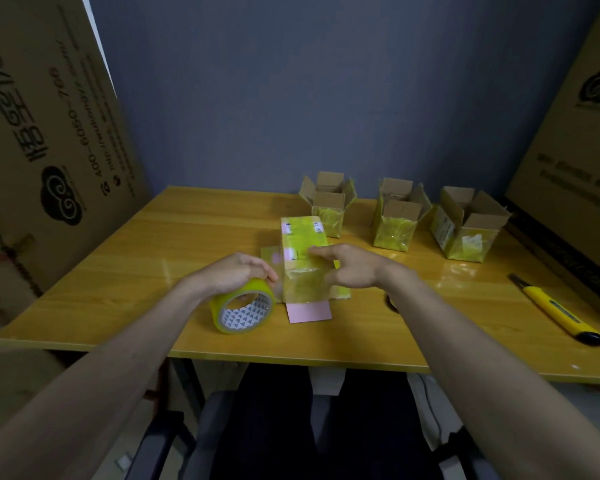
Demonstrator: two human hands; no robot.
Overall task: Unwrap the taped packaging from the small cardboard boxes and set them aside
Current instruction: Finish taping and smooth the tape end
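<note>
I am working on the one box that is not yet opened: a small cardboard box (pixel 303 259) wrapped in yellowish tape, lying near the middle of the wooden table (pixel 153 244), just ahead of my hands. My right hand (pixel 352 266) is resting on its right side, fingers curled over the top edge and thumb against the near face, so I am gripping the box itself. My left hand (pixel 238 271) is clamping down on a roll of yellow-tinted tape (pixel 243 308), which is standing on edge just left of the box. I cannot tell whether a strip is running between roll and box; the gap is too glossy to read.

I judge the step to be freeing this last box's wrapping. The next move calls for finding a loose tape edge, or for letting go of the roll and reaching for the yellow utility knife (pixel 556 311), which is lying well off to the right near the table's front edge.

Counting: three opened boxes are standing in a row along the back, the left opened box (pixel 328 202), the middle opened box (pixel 397 216) and the right opened box (pixel 466 225), all with flaps up. One wrapped box, one tape roll, one knife. A pink card (pixel 309 312) is sticking out from under the wrapped box's near end.
</note>
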